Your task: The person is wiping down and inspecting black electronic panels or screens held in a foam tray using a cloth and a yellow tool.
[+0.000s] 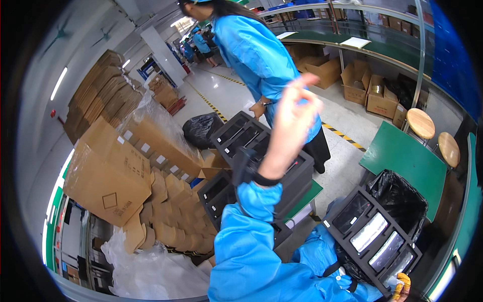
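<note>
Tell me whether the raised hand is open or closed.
Loosely closed: the raised hand has its fingers curled and pinched together, and nothing visible is held in it.

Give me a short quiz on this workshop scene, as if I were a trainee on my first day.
1. True or false: the left hand rests on the black slotted tray at the lower right.
2. What are the seats of the two round stools like? A: tan wood. B: red plastic. C: black leather.
3. What lies in the slots of the black slotted tray?

Key
1. False: the left hand is raised in the air, well apart from that tray.
2. A.
3. Flat shiny panels, one per slot.
</note>
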Demonstrator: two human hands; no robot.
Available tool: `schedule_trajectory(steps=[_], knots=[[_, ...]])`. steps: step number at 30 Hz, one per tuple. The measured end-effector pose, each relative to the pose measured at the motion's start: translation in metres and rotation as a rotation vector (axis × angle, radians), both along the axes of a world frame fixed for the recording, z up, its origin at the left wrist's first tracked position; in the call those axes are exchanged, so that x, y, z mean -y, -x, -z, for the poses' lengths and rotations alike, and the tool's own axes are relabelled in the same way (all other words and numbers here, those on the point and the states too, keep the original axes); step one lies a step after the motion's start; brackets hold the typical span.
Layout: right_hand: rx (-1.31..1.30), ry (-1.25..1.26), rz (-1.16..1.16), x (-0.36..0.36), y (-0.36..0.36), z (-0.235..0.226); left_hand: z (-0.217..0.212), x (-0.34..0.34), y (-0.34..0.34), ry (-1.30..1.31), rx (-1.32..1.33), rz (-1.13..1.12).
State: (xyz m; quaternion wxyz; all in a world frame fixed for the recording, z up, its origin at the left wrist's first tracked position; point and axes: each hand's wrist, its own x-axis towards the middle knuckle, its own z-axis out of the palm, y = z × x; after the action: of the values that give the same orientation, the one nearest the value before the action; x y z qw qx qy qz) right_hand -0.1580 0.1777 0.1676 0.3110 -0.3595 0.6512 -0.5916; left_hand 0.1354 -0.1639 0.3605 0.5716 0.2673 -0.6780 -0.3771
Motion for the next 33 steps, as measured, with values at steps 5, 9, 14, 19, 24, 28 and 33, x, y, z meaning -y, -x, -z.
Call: schedule_trajectory(steps=[5,9,14,19,24,28,33], knots=[[-0.052,-0.069,0.195,-0.027,-0.026,-0.008,0.051,-0.059,0.056,0.084,0.235,0.521],[-0.316,-0.188,0.111,-0.002,-0.058,-0.059,0.113,-0.118,0.066,-0.042,0.145,0.663],[-0.258,-0.209,0.109,0.000,-0.068,-0.059,0.170,-0.138,0.061,-0.235,0.005,0.663],[-0.224,-0.142,0.099,-0.002,-0.057,-0.045,0.166,-0.136,0.044,-0.301,0.056,0.501],[-0.233,-0.079,0.029,-0.035,-0.012,0.021,0.119,-0.125,0.015,-0.076,-0.054,0.491],[-0.290,-0.078,0.139,-0.038,-0.022,0.003,0.045,-0.118,-0.010,0.257,-0.376,0.781],[-0.218,-0.004,0.117,-0.023,-0.016,0.023,-0.024,-0.205,-0.006,0.272,-0.561,0.251]])
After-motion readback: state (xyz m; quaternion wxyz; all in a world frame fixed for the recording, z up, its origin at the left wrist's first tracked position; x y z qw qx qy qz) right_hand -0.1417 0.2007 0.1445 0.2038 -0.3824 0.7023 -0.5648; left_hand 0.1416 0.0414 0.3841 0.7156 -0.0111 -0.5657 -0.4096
